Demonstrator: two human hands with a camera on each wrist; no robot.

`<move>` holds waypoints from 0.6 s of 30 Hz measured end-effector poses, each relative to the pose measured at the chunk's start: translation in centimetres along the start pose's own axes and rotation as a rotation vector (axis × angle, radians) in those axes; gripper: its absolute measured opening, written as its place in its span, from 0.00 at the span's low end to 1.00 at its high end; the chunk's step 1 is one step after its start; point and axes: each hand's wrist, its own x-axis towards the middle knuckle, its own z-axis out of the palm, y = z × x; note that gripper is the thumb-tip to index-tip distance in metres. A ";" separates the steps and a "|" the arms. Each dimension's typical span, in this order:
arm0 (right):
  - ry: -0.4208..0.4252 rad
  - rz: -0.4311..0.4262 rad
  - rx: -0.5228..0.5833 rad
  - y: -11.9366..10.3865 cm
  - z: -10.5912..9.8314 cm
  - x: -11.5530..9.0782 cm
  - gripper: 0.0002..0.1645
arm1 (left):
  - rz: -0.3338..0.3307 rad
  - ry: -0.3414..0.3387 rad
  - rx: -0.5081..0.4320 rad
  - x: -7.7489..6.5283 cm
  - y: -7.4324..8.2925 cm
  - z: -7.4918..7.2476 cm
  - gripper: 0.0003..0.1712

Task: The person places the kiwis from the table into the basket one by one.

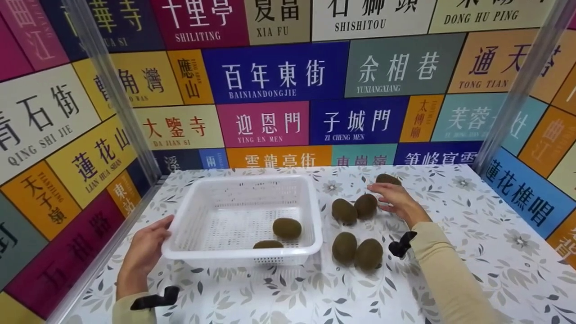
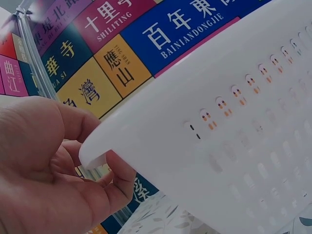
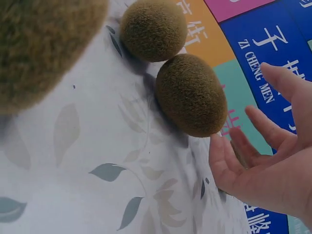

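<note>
A white plastic basket (image 1: pixel 243 254) with slotted sides sits on the table, two brown kiwis (image 1: pixel 287 228) inside it. My left hand (image 1: pixel 143 249) holds the basket's left rim; in the left wrist view its fingers (image 2: pixel 122 183) curl beneath the rim corner. To the right of the basket, several kiwis (image 1: pixel 344 248) lie on the cloth in two close pairs. My right hand (image 1: pixel 398 202) is over the table beside the far pair, its fingers spread and holding nothing. Another kiwi (image 1: pixel 388 180) lies just beyond it, partly hidden by the fingers.
A white tablecloth (image 1: pixel 477 216) with grey leaf and flower prints covers the table. Behind it stands a wall (image 1: pixel 274 74) of colourful place-name panels. Clear upright posts (image 1: pixel 121 99) rise at the back corners.
</note>
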 end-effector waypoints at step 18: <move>0.016 0.122 0.013 2.7 0.6 3.3 0.64 | 0.001 0.014 0.008 0.0 -0.1 -0.1 0.35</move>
